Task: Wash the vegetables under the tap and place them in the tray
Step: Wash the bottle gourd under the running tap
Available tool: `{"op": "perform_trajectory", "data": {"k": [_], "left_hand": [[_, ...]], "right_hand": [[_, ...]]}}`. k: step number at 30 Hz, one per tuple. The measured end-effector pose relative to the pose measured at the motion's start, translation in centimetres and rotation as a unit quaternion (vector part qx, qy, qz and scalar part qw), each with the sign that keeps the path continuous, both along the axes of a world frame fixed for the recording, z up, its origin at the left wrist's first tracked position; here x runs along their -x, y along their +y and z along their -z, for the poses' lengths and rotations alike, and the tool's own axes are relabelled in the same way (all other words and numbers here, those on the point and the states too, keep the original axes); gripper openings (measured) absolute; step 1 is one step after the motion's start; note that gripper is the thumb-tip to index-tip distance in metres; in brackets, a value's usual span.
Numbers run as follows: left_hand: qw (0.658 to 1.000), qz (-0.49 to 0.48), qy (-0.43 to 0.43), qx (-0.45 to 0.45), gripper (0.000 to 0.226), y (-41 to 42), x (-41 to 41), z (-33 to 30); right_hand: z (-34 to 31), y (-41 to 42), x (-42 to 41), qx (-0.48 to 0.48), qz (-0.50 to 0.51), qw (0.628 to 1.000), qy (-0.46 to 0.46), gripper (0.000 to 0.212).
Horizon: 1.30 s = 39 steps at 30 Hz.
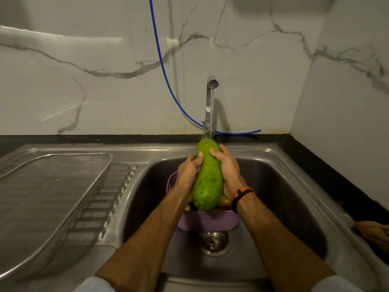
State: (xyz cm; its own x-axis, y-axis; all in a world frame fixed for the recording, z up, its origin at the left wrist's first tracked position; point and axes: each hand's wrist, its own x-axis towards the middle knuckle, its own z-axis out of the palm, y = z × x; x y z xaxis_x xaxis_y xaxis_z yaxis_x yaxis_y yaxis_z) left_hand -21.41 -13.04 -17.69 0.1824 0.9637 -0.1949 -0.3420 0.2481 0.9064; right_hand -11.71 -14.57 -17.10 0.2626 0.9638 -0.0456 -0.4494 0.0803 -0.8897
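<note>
A large green gourd [207, 180] is held lengthwise over the sink, its far end under the thin stream from the steel tap [211, 98]. My left hand [188, 171] grips its left side and my right hand [228, 167] grips its right side. Below the gourd sits a purple basket [207, 222] in the sink basin [284, 197], with other vegetables inside it, mostly hidden by the gourd and my wrists. A steel mesh tray [48, 199] lies on the draining board at the left.
A blue hose [163, 66] hangs down the marble wall and runs behind the tap. The sink drain [213, 242] is just in front of the basket. A brownish object [374, 231] lies on the dark counter at the right edge.
</note>
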Motion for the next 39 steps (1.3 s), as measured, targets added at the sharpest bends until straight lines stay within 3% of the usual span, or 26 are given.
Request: {"op": "perform_trajectory", "data": {"k": [2,6,10,14,20,24,29,33,39], "left_hand": [[0.999,0.026,-0.022,0.021,0.048,-0.1,-0.4,0.3],[0.993,0.071,-0.088,0.025,0.078,0.6,-0.9,1.0],[0.995,0.063,-0.077,-0.018,0.046,0.4,-0.4,0.0],[0.998,0.049,-0.015,-0.037,0.050,0.5,-0.1,0.0],[0.996,0.069,0.003,-0.048,0.063,0.3,-0.6,0.1],[0.999,0.046,-0.013,-0.023,0.069,1.3,-0.4,0.5],[0.998,0.046,0.006,-0.036,0.064,0.9,-0.4,0.5],[0.999,0.037,0.007,-0.035,0.071,1.5,-0.1,0.1],[0.998,0.048,0.015,-0.048,0.064,1.2,-0.5,0.3]], "right_hand": [[0.3,0.0,0.1,0.002,0.011,1.000,0.027,0.054],[0.2,-0.3,-0.1,0.006,0.002,1.000,-0.014,0.056],[-0.3,0.4,-0.3,-0.013,0.017,0.984,-0.176,0.044],[0.2,0.3,-0.2,0.011,-0.007,0.967,-0.254,0.042],[0.1,0.8,-0.7,0.018,-0.015,0.977,-0.214,0.048],[0.3,0.5,-0.1,0.012,-0.028,0.967,-0.254,0.048],[0.1,1.0,-0.2,0.011,-0.018,0.976,-0.219,0.049],[0.4,0.8,0.4,0.013,-0.030,0.971,-0.236,0.050],[0.5,1.0,0.0,0.009,-0.016,0.972,-0.233,0.052]]}}
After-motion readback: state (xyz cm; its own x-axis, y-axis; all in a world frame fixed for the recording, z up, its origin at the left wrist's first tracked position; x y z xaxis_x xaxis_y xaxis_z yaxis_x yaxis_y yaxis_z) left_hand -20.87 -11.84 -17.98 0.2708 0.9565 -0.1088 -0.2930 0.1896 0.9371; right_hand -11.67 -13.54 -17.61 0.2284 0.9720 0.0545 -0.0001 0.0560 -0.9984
